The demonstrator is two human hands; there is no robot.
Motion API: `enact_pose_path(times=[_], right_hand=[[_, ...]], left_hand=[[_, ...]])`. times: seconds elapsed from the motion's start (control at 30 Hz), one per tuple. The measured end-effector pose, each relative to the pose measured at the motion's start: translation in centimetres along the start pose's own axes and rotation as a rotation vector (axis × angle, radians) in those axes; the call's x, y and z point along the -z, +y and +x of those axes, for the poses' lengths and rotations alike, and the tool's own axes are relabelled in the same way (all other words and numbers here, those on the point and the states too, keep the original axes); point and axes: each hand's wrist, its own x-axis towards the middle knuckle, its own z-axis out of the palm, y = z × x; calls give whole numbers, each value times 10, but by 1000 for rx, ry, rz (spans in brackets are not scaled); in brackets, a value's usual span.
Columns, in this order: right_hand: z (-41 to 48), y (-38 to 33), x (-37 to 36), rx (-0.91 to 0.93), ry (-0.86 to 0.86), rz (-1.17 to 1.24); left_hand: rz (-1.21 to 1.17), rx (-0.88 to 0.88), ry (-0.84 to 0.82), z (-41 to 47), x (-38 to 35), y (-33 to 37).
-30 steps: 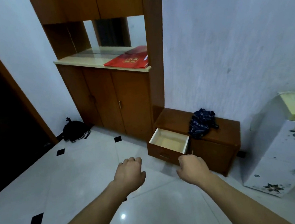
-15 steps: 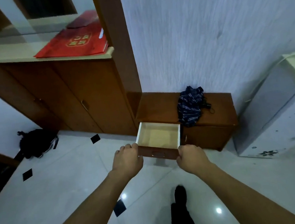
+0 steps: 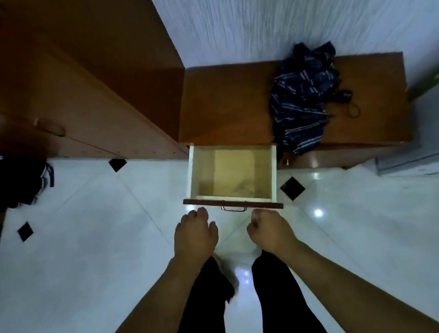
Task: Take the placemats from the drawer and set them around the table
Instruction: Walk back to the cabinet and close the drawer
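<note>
The low wooden cabinet's drawer is pulled out over the floor, seen from straight above. Its pale walls frame a tan bottom, where a flat, lighter tan rectangle lies; I cannot tell if that is a placemat. A metal handle sits on the dark front panel. My left hand hovers just short of the front's left part, fingers curled, holding nothing. Just below the front's right part, my right hand is curled in a fist, also holding nothing. Neither hand touches the drawer.
A dark striped cloth lies on the low cabinet top. A tall wooden cupboard stands to the left, with a black bag on the white tiled floor. My legs in dark trousers stand below the hands.
I have stepped up to the drawer and tilted my view down, so it is now seen from above. Both hands stay in front of it, holding nothing.
</note>
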Motion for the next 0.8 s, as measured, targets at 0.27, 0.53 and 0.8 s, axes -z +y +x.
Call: enact_pose_path(times=[0.27, 0.53, 0.8], right_hand=[[115, 56, -104, -716, -148, 884], [197, 74, -157, -889, 115, 1243], [230, 75, -142, -823, 185, 1206]], left_hand=[[-491, 582, -282, 109, -125, -48], [-893, 842, -294, 195, -197, -90], [-980, 726, -180, 222, -201, -79]])
